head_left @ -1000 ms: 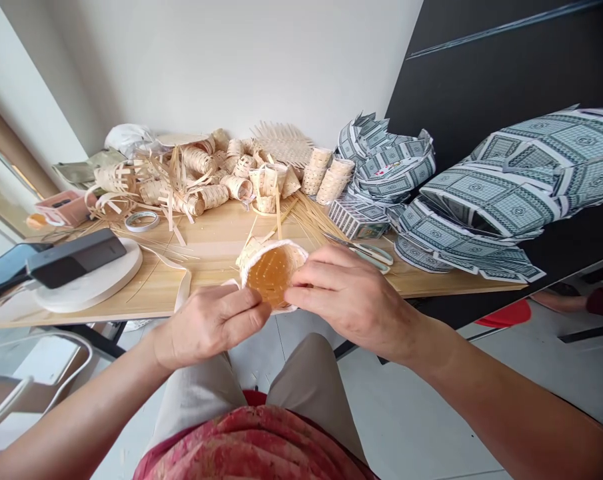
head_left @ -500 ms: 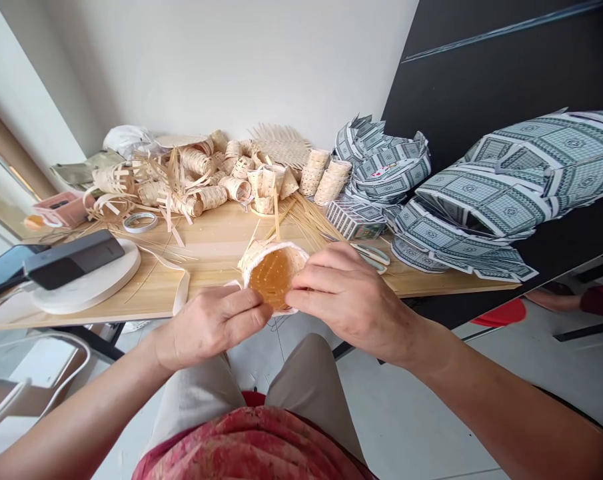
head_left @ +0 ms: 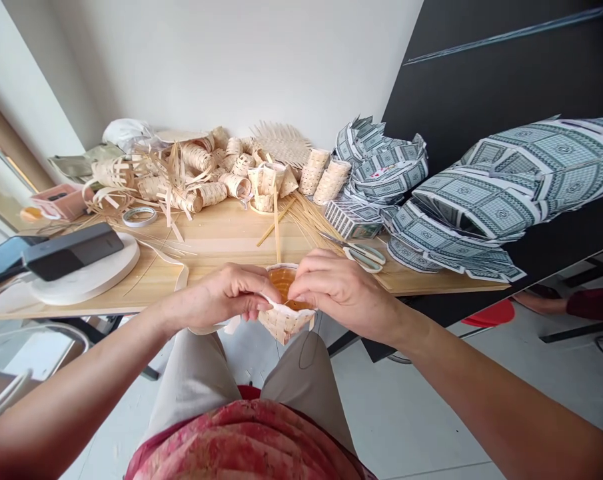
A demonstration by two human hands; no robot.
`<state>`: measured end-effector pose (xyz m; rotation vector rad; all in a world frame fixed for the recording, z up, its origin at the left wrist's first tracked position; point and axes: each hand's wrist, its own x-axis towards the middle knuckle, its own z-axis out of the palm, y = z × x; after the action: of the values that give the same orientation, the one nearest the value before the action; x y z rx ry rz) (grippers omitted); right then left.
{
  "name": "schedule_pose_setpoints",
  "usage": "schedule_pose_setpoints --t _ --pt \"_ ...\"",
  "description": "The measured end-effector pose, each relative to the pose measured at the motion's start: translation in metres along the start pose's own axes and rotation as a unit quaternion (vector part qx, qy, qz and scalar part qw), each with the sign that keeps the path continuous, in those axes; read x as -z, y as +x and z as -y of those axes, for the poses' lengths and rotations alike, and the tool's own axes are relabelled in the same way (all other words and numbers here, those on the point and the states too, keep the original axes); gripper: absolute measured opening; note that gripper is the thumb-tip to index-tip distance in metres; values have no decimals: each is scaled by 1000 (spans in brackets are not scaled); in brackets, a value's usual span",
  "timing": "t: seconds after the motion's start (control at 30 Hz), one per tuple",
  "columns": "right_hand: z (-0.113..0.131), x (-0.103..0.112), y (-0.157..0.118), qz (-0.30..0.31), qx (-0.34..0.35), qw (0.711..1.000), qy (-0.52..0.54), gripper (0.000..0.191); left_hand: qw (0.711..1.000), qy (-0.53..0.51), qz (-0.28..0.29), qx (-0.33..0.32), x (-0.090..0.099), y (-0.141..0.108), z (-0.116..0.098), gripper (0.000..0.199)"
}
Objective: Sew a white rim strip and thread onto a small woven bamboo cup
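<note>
A small woven basket point(head_left: 284, 325) of pale strips is held just off the table's front edge, tilted with its amber-coloured inside partly showing. White trim runs around its rim. My left hand point(head_left: 234, 293) grips the rim on the left, thumb outside and fingers over the edge. At the opening's right side, my right hand point(head_left: 338, 287) is closed in a pinch over the rim. A fine line shows between the fingertips, too small to name. From beneath the basket and right hand hangs a loop of dark thread point(head_left: 308, 353). A pale upright strip point(head_left: 276, 230) stands behind the basket.
Scissors point(head_left: 364, 255) lie right of the basket, near thin loose strips point(head_left: 306, 223). Woven pieces point(head_left: 196, 160) are heaped at the back. Structures of folded patterned cards point(head_left: 481, 200) stand right. Left are a tape roll point(head_left: 140, 217) and a dark device point(head_left: 74, 252) on a white round board.
The basket has tipped and come lower, so its outer woven side now shows. My left hand has shifted onto the near rim; my right fingers have moved over the opening. The thread loop is now visible.
</note>
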<state>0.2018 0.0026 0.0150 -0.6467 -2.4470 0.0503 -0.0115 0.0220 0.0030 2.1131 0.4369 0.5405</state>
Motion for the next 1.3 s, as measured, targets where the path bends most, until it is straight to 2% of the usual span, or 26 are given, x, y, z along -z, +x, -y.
schedule_pose_setpoints --t 0.1,0.27,0.37,0.47,0.73,0.9,1.1,1.3 --pt "-2 -3 -1 5 -9 999 39 14 999 36 -5 -9 -2 2 1 19" --pt "-2 -13 0 -17 -26 995 90 20 989 126 -70 -40 -9 8 3 14" --pt "-2 -16 2 -12 -47 993 106 23 987 132 -82 -46 -11 10 7 14" --pt "-4 -15 4 12 -72 991 110 20 992 108 -66 -31 -7 11 9 16" --pt "-10 -3 16 48 -24 999 2 12 994 102 -43 -20 5 8 6 20" --pt "-15 2 18 57 -15 998 36 14 993 104 -55 -11 5 7 5 19" --pt "-15 -6 23 58 14 994 91 20 986 145 -74 -30 2 7 10 19" --pt "-15 2 28 88 28 996 20 20 979 181 -80 -54 3 5 6 13"
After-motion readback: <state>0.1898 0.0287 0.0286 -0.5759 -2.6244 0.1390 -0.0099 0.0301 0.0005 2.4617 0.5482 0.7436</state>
